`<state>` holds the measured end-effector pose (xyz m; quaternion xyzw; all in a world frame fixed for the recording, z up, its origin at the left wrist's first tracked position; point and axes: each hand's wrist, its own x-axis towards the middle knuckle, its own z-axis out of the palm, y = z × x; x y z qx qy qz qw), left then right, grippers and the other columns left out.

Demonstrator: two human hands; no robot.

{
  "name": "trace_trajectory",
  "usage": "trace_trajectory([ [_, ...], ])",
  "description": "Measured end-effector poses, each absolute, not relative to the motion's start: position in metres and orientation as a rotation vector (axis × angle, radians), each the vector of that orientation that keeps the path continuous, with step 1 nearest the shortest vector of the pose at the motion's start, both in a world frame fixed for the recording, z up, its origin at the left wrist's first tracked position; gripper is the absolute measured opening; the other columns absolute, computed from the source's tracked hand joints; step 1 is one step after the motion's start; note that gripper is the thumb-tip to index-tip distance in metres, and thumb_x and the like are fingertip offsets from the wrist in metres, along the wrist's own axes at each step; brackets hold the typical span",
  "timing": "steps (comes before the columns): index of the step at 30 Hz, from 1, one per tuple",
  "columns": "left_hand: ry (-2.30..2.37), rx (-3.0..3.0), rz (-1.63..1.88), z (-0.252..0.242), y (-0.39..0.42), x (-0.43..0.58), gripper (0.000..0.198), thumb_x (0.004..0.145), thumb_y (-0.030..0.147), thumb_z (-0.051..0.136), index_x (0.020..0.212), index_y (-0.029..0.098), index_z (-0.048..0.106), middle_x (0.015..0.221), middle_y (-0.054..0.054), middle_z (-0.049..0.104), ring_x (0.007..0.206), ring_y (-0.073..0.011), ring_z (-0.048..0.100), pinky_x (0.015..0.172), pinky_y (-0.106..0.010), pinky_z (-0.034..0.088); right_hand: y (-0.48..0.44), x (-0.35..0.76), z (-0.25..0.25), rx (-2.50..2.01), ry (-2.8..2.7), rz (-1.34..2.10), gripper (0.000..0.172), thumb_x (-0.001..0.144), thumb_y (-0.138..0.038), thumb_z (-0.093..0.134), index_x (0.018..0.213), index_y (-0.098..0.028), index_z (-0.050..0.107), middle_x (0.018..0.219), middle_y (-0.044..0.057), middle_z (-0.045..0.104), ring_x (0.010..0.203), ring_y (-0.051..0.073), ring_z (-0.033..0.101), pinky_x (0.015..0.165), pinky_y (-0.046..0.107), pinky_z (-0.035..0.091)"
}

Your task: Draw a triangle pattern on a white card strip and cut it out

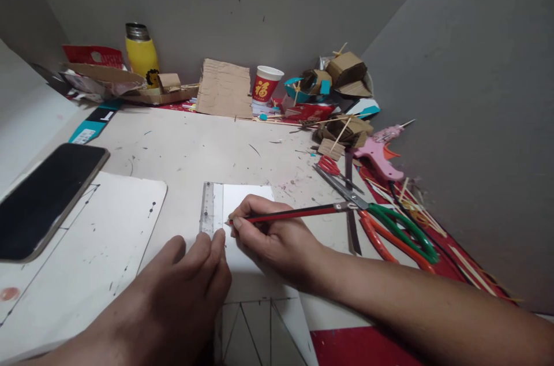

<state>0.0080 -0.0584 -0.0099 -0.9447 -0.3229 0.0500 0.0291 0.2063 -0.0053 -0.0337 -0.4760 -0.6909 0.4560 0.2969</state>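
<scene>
Home craft desk: glue gun (377,153), cardboard scraps (346,71).

Red-and-black pencil (298,214) is held nearly flat, tip touching the ruler (210,207). Clear ruler is laid along left edge of white card (249,195), pressed flat.

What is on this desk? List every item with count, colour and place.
clear plastic ruler: 1, transparent, on the paper, under the left fingers
white paper sheet: 1, white, centre
red-and-black striped pencil: 1, red and black, in the right hand
black smartphone: 1, black, far left
green-handled scissors: 1, green, right of the pencil
orange-handled scissors: 1, orange, beside the green pair
pink glue gun: 1, pink, right
red paper cup: 1, red, back centre
yellow flask: 1, yellow, back left
brown corrugated cardboard sheet: 1, brown, left of the cup
left hand: 1, pressing the ruler
right hand: 1, gripping the pencil
</scene>
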Motion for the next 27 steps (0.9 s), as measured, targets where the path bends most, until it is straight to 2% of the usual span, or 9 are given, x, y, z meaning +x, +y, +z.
trace_trajectory([
  [5,-0.973,-2.854,0.163,-0.012,-0.055,0.009,0.09,0.078,0.084,0.049,0.134,0.014,0.063,0.144,-0.015,0.058,0.117,-0.0304,0.055,0.089,-0.037,0.042,-0.004,0.206,-0.034,-1.239,-1.836,1.206,0.013,0.089,-0.022,0.054,0.077,-0.022,0.055,0.063,-0.004,0.055,0.058,0.012,0.048,0.054,0.026,0.038],
  [10,-0.974,-2.838,-0.022,-0.024,-0.055,0.007,0.09,0.073,0.085,0.052,0.129,0.016,0.066,0.143,-0.014,0.059,0.113,-0.0289,0.056,0.087,-0.036,0.041,-0.004,0.205,-0.033,-1.244,-1.856,1.14,0.014,0.087,-0.022,0.055,0.073,-0.021,0.054,0.061,-0.003,0.052,0.058,0.012,0.046,0.053,0.026,0.037],
  [15,-0.926,-2.778,-0.264,-0.042,-0.056,0.006,0.096,0.061,0.086,0.062,0.122,0.012,0.07,0.137,-0.018,0.062,0.109,-0.0344,0.054,0.087,-0.041,0.04,-0.003,0.205,-0.033,-1.236,-1.835,1.175,0.013,0.087,-0.021,0.054,0.074,-0.02,0.056,0.063,-0.003,0.055,0.058,0.012,0.048,0.053,0.025,0.038],
  [19,-0.908,-2.778,-0.234,-0.046,-0.057,0.006,0.096,0.064,0.086,0.059,0.124,0.012,0.068,0.138,-0.02,0.061,0.109,-0.0355,0.054,0.086,-0.043,0.04,-0.005,0.205,-0.032,-1.248,-1.84,1.149,0.012,0.085,-0.02,0.055,0.073,-0.02,0.056,0.063,-0.003,0.055,0.056,0.011,0.048,0.05,0.023,0.038],
  [22,-0.894,-2.773,-0.179,-0.048,-0.059,0.005,0.097,0.066,0.088,0.055,0.124,0.01,0.067,0.141,-0.023,0.057,0.109,-0.0376,0.054,0.083,-0.046,0.042,-0.006,0.204,-0.031,-1.287,-1.716,1.3,0.01,0.084,-0.022,0.056,0.074,-0.02,0.055,0.06,-0.004,0.054,0.051,0.01,0.047,0.045,0.021,0.038],
  [24,-0.899,-2.806,-0.152,-0.047,-0.059,0.004,0.097,0.068,0.086,0.055,0.125,0.009,0.065,0.142,-0.024,0.056,0.11,-0.0389,0.055,0.083,-0.047,0.044,-0.006,0.204,-0.028,-1.282,-1.555,1.455,0.009,0.085,-0.025,0.057,0.078,-0.02,0.056,0.063,-0.002,0.058,0.051,0.01,0.05,0.044,0.021,0.043],
  [27,-1.033,-2.909,-0.239,-0.04,-0.055,0.003,0.088,0.067,0.08,0.064,0.122,0.011,0.065,0.13,-0.022,0.064,0.106,-0.0379,0.06,0.083,-0.047,0.049,-0.008,0.207,-0.016,-1.19,-1.41,1.491,0.013,0.088,-0.032,0.059,0.087,-0.018,0.06,0.076,0.002,0.066,0.06,0.011,0.06,0.052,0.023,0.052],
])
